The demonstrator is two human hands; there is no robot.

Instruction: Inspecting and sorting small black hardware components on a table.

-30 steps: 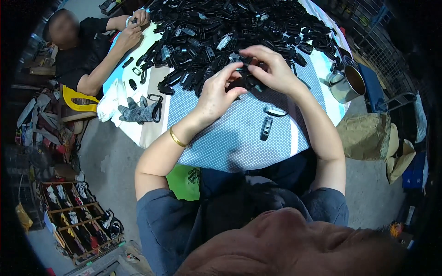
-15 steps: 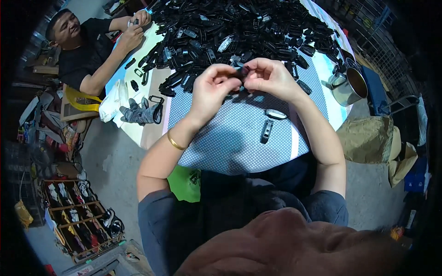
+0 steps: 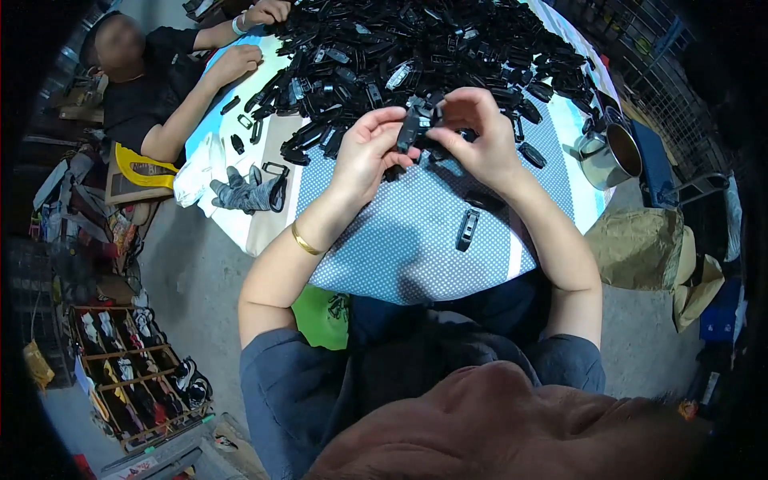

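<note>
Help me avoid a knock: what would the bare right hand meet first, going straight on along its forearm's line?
Likely the large heap of small black plastic casings, just beyond the right hand; depth is unclear, so it might pass above.

The grey floor [image 3: 188, 276] shows at 9 and 4 o'clock. A brown rack [image 3: 128, 354] with lots of little spaces stands at 8 o'clock, and dark wire mesh [image 3: 632, 48] at 2. Bright light shines on the table [image 3: 448, 272] at 12 o'clock.
</note>
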